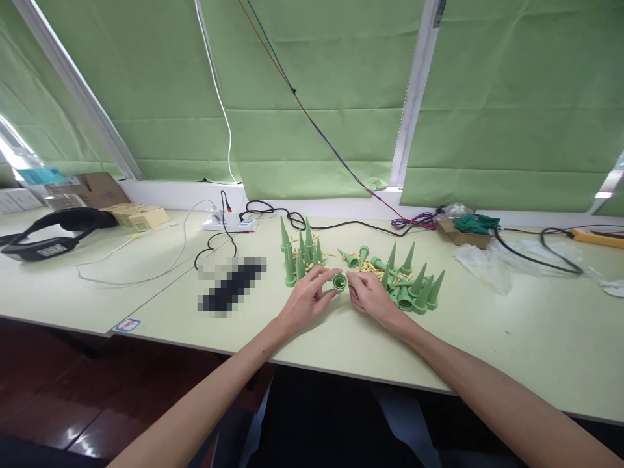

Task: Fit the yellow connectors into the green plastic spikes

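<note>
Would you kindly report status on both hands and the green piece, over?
Left hand pinching green piece, open end toward camera. Right hand curled beside it, contents unclear. Green cones and yellow bits nearby; open end uncovered.

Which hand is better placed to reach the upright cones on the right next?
Probably the right hand: it is nearer those upright cones, while the left hand holds a green cone. Whether the right pinches anything is unclear.

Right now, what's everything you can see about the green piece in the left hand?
The green piece looks like plastic, with a round rim and a hollow with something yellowish inside. Its open end faces the camera, hiding its length. The left hand pinches it above the table; the right hand is beside it, maybe touching.
</note>
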`<state>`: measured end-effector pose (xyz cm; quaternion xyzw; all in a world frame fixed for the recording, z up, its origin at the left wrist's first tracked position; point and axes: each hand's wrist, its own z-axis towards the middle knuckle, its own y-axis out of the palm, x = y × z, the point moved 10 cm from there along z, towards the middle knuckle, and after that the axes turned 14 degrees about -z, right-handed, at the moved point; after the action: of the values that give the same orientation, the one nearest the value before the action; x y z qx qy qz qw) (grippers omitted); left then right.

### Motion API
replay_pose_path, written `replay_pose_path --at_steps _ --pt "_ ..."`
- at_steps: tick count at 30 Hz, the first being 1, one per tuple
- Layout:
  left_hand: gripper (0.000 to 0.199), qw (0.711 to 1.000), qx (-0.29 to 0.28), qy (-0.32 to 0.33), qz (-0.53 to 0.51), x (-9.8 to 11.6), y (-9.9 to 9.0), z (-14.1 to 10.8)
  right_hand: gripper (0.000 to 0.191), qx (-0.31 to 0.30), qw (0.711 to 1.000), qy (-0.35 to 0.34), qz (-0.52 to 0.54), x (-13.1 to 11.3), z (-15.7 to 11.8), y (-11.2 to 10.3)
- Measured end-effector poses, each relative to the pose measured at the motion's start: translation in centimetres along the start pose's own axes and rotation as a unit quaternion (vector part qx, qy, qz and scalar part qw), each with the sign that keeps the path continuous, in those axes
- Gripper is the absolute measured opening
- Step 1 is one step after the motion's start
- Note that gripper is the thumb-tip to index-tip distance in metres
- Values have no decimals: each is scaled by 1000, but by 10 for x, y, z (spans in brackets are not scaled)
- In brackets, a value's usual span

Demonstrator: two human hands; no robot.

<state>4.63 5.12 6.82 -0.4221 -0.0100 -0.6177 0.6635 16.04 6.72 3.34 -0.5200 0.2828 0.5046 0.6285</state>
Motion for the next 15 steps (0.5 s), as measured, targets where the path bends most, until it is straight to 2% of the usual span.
replay_pose_path --at_steps 6,7,11,15 --pt "8 996 22 -79 -27 -16 -3 0 46 14 999 -20 20 -7 -1 -3" --pt "10 996 20 -78 -25 -15 -2 1 45 19 999 -24 25 -8 -1 -5" --pt "36 995 26 -84 -42 -12 -6 4 44 31 998 -49 18 -13 -2 -7" --pt "46 989 10 -118 -87 -15 -5 3 44 10 998 -66 -16 -16 -3 -1"
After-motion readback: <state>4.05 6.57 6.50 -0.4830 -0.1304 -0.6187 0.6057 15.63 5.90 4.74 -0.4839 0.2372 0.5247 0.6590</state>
